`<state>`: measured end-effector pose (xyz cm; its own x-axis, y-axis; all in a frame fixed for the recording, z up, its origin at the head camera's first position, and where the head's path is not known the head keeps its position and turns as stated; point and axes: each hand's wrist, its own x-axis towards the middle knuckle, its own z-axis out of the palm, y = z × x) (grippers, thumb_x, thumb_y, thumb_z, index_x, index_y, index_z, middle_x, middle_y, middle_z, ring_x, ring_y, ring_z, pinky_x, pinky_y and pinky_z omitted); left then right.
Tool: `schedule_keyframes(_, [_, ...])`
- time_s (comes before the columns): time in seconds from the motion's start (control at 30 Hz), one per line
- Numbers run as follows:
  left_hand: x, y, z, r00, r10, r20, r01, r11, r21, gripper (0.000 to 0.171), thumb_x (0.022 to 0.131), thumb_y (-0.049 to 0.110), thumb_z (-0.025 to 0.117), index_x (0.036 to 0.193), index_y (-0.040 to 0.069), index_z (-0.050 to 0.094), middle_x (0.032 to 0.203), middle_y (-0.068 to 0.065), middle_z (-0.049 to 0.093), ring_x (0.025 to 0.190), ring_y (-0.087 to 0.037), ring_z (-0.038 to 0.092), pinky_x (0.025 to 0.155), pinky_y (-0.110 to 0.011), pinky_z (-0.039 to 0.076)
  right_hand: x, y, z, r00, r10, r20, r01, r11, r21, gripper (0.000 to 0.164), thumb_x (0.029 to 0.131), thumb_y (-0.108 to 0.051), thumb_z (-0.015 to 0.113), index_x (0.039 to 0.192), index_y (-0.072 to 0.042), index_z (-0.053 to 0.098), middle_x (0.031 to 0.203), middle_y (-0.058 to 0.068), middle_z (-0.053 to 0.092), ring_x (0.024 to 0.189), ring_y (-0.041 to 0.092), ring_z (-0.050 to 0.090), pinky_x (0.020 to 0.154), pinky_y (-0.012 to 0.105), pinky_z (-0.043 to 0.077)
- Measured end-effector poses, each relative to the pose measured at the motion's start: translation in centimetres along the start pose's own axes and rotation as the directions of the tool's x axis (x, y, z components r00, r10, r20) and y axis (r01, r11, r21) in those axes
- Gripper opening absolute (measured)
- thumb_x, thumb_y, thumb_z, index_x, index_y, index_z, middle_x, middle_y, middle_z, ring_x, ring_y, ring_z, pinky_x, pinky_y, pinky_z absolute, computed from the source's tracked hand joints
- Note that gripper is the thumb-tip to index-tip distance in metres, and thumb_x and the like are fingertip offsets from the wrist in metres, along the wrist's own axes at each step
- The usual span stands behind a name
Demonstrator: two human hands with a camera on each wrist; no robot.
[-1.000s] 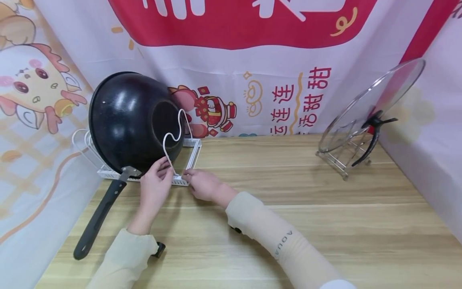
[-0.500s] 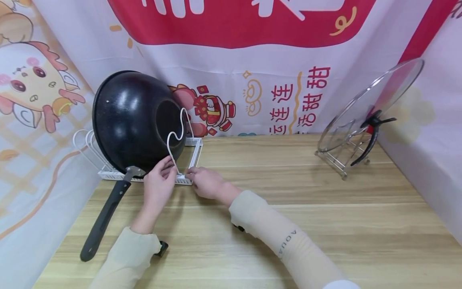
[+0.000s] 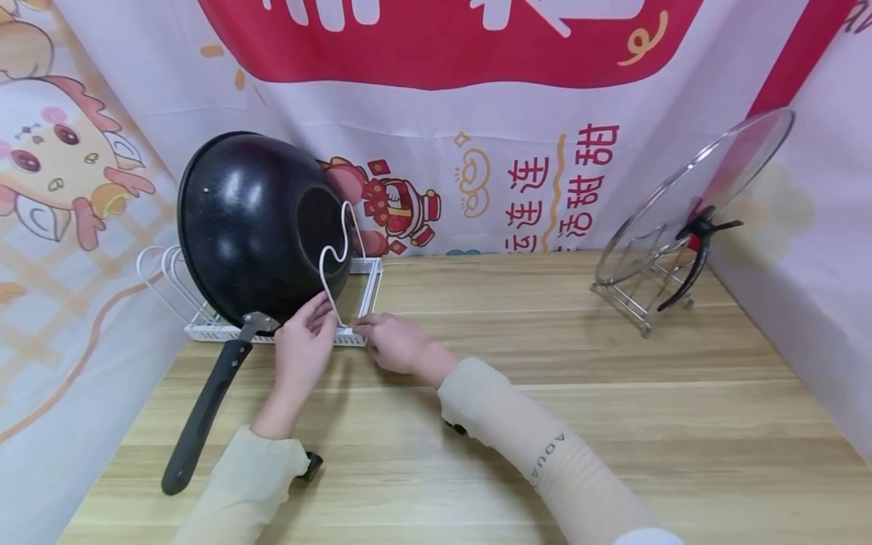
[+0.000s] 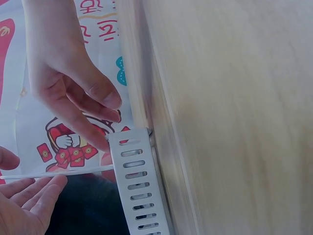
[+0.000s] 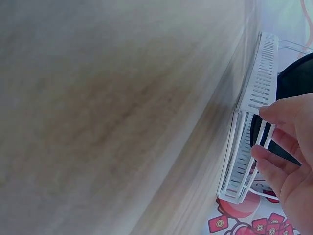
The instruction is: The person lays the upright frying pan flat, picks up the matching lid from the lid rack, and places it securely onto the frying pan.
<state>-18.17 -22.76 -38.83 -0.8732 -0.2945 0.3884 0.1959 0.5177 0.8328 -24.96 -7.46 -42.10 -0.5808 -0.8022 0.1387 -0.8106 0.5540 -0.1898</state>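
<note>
A black wok (image 3: 252, 219) stands on its side in a white wire rack (image 3: 373, 291) at the left of the table, its dark base facing right. Its long handle (image 3: 204, 416) slants down toward the front left. My left hand (image 3: 303, 352) holds the wavy wire divider (image 3: 325, 276) near its foot, thumb and fingers on opposite sides in the left wrist view. At the rack's front right corner, my right hand (image 3: 398, 344) pinches the slotted frame; in the right wrist view the thumb (image 5: 274, 112) lies on its corner.
A glass lid (image 3: 722, 174) with a black knob and handle leans in a small metal stand (image 3: 630, 310) at the right rear. Printed cloth (image 3: 436, 121) hangs behind the wooden table (image 3: 545, 341) and along both sides. More wire dividers (image 3: 160, 272) rise at the rack's left end.
The rack has slid slightly to the right with the wok in it, both hands moving along with it. The wok's handle has swung right too. The view has shifted a little.
</note>
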Motion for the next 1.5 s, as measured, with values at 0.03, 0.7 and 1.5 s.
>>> schedule_keyframes(0.03, [0.0,0.0,0.0,1.000,-0.001,-0.002,0.001,1.000,0.001,0.035,0.097,0.000,0.059,0.131,-0.008,0.064,0.115,-0.025,0.071,0.105,-0.036,0.070,0.080,-0.004,0.047,0.0,0.0,-0.1,1.000,0.003,0.003,-0.003,1.000,0.005,0.044,0.099,-0.008,0.063,0.143,-0.006,0.060,0.146,0.008,0.057,0.131,0.022,0.057,0.108,0.030,0.045])
schedule_keyframes(0.7, [-0.1,0.6,0.7,0.998,-0.044,0.045,0.045,0.999,-0.019,0.038,0.099,0.003,0.060,0.135,-0.007,0.062,0.121,-0.025,0.069,0.112,-0.034,0.068,0.084,-0.007,0.049,-0.7,0.7,-0.6,0.999,0.023,0.027,-0.024,0.999,0.031,0.043,0.099,-0.008,0.063,0.142,-0.005,0.059,0.146,0.010,0.057,0.131,0.024,0.056,0.109,0.030,0.044])
schedule_keyframes(1.5, [-0.3,0.6,1.7,0.998,-0.025,0.062,0.027,0.999,-0.035,0.040,0.099,0.005,0.060,0.137,-0.006,0.061,0.122,-0.024,0.069,0.111,-0.032,0.069,0.089,-0.018,0.054,-1.4,1.6,-0.9,1.000,0.017,0.019,-0.018,0.999,0.045,0.043,0.099,-0.007,0.064,0.141,-0.005,0.060,0.145,0.010,0.058,0.132,0.024,0.056,0.112,0.031,0.042])
